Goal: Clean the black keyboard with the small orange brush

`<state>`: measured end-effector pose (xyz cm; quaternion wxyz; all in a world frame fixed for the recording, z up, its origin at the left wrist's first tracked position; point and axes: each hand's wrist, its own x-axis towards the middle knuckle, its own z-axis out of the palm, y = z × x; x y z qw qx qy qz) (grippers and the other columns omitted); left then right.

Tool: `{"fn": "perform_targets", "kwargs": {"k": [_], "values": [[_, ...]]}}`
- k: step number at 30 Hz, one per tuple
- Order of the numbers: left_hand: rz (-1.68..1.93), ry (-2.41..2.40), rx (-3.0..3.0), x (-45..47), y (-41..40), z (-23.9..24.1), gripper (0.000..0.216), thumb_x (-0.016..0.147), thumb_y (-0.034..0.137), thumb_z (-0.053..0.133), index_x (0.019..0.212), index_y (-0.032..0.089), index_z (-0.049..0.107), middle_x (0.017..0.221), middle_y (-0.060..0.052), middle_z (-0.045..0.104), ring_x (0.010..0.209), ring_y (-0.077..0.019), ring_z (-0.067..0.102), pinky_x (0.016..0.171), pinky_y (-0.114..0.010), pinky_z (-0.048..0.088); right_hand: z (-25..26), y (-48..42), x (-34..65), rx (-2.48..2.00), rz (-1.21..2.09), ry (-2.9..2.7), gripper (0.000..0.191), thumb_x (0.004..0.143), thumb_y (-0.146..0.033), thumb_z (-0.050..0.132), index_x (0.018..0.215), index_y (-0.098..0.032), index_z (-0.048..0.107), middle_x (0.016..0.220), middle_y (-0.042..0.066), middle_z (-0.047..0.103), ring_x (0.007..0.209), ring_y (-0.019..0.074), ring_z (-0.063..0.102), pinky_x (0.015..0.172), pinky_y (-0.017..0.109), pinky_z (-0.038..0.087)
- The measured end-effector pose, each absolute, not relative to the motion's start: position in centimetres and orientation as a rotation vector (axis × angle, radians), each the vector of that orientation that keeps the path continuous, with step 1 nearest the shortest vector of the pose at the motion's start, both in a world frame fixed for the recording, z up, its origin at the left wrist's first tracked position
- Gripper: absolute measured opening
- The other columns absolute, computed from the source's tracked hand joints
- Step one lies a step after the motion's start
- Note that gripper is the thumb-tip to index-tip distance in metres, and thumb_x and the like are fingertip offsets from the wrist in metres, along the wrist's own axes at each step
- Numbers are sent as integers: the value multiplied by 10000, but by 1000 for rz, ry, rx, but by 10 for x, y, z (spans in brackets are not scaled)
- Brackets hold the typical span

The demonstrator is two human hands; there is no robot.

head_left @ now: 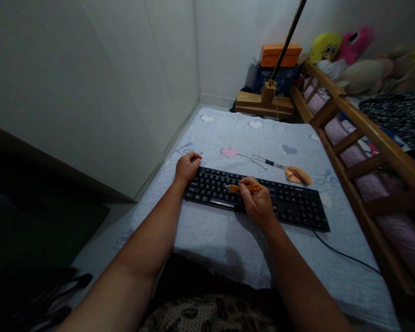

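Observation:
A black keyboard (293,198) lies across the cloth-covered surface, slightly angled. At its far left corner, my left hand (187,167) has its fingers curled round the edge. My right hand (257,200) grips the orange handle of a small brush (234,188), whose pale bristles are over the keys in the left-middle part of the keyboard. Behind the keyboard lie thin white cotton swabs (244,156), a slim metal tool with a black grip (269,162) and a folded orange-tan cloth (297,175).
A pale blue cloth with hearts (207,230) covers the surface. The keyboard's cable (345,255) runs off to the right. A wooden bed rail (373,133) borders the right side, a pale panel (124,92) the left. Beyond the far edge stand a wooden base (252,102) and an orange box (279,55).

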<state>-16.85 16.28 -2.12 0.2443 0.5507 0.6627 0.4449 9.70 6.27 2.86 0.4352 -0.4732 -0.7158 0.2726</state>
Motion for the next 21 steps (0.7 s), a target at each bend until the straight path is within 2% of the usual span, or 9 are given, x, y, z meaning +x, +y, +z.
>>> {"fn": "perform_targets", "kwargs": {"k": [9, 15, 21], "values": [[1211, 1804, 1508, -169, 161, -21, 138, 761, 251, 610, 829, 219, 726, 781, -3, 693, 755, -197, 618, 782, -328, 474, 29, 61, 100, -1153, 795, -1704, 231, 1005, -386, 535, 832, -251, 606, 635, -30, 572, 593, 163, 544, 617, 294, 401], [1209, 1813, 1496, -168, 161, -20, 134, 753, 248, 613, 820, 219, 725, 771, -3, 684, 754, -196, 615, 787, -327, 478, 25, 62, 95, -1144, 760, -1677, 212, 1027, -396, 556, 918, -247, 660, 767, 3, 679, 705, 184, 631, 702, 308, 469], [1212, 1804, 1497, -168, 161, -20, 137, 765, 244, 618, 832, 219, 735, 768, -5, 690, 751, -199, 610, 794, -328, 491, 28, 62, 85, -1156, 731, -1749, 204, 1011, -411, 576, 931, -251, 674, 821, 27, 692, 754, 199, 639, 744, 313, 505]]}}
